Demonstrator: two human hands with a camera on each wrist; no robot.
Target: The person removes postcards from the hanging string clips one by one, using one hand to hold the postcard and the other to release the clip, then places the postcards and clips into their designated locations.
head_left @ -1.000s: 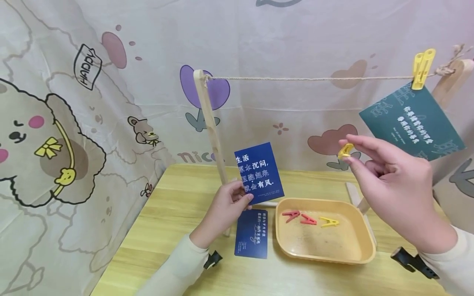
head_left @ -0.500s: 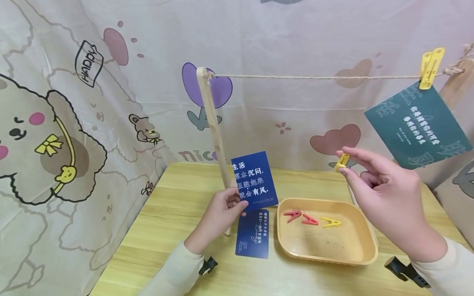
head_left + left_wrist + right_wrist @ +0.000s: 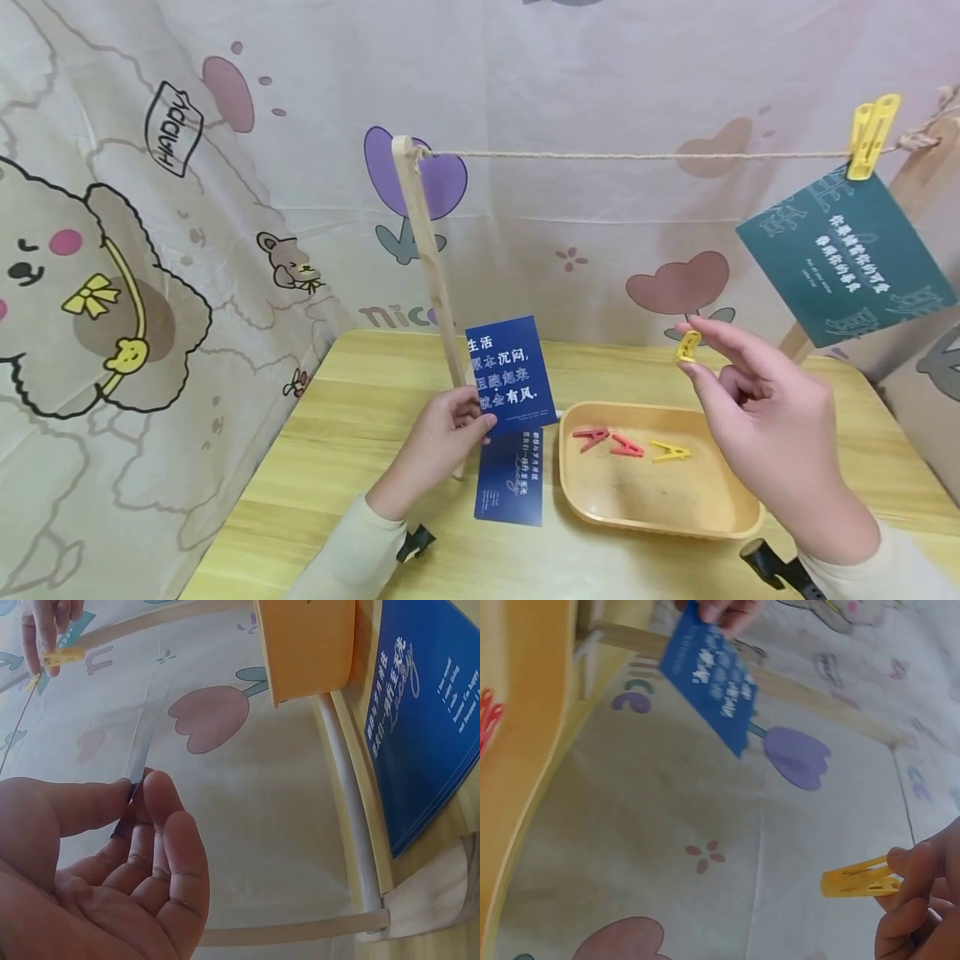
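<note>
My left hand [image 3: 438,442] pinches a blue card [image 3: 517,367] with white lettering by its lower left edge, thumb in front. Seen edge-on in the left wrist view, the card [image 3: 142,746] is a thin strip between thumb and fingers. My right hand [image 3: 772,425] pinches a yellow clothespin [image 3: 687,346] between thumb and forefinger, above the tray's right side. In the right wrist view the clothespin [image 3: 859,879] points away from the fingertips. A green card [image 3: 847,254] hangs tilted from the twine [image 3: 637,157], held at a corner by another yellow clothespin [image 3: 873,137].
An orange tray [image 3: 660,527] holds two red clothespins [image 3: 609,442] and a yellow clothespin [image 3: 670,452]. Left of it another blue card [image 3: 510,492] lies on the wooden table [image 3: 315,475]. A wooden post [image 3: 429,258] carries the twine's left end; a printed cloth [image 3: 525,75] hangs behind.
The left hand with the blue card has moved down and slightly left. The right hand, still pinching the yellow clothespin, has also come lower and a little left.
</note>
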